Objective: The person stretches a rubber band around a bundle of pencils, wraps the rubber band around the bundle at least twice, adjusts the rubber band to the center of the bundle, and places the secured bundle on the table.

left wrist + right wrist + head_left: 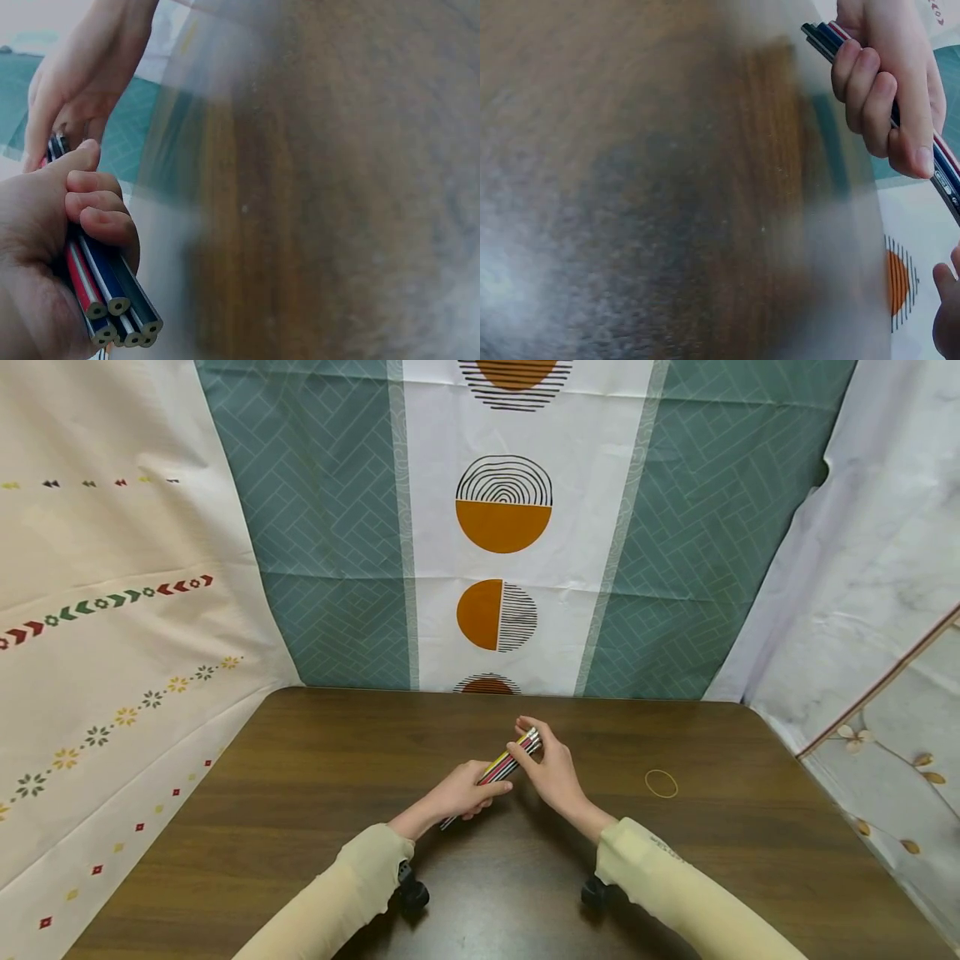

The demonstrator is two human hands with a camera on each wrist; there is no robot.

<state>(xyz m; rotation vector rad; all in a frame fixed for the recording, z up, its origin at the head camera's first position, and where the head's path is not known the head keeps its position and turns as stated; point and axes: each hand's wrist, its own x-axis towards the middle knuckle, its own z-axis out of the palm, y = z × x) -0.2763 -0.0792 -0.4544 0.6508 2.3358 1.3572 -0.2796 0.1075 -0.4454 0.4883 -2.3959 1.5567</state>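
Note:
My left hand point(467, 787) grips a bundle of pencils point(501, 767) around its middle, above the table. The left wrist view shows flat, unsharpened ends of several pencils point(112, 274), red and dark with pale stripes, sticking out below the curled fingers. At the bundle's upper far end, my right hand point(555, 774) holds the pencils between thumb and fingers, with their silvery tips beside its fingers. In the right wrist view, the left hand point(885, 97) wraps the bundle; only part of the right hand point(949, 311) shows at the edge.
A thin yellow rubber band point(662, 783) lies on the brown wooden table point(337, 752), to the right of the hands. Patterned cloths hang behind the table point(337, 527) and along both sides. Each wrist carries a small black camera.

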